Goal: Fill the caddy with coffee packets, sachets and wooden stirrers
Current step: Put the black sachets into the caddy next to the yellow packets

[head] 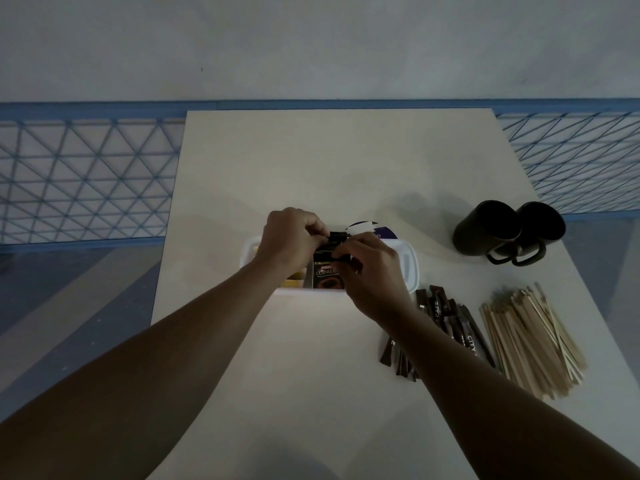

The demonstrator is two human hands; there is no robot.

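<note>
Pinching coffee packets point(327, 276) in caddy point(411, 265): left grip point(291, 241), right grip point(374, 279), fingers curled.

White caddy point(410, 268), black mugs point(491, 230) (blue-latticed floor point(69, 174)).

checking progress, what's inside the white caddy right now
Dark coffee packets stand in the caddy, pinched by the left hand and right hand. A yellow item shows at its left end. The hands cover the rest of the inside.
</note>
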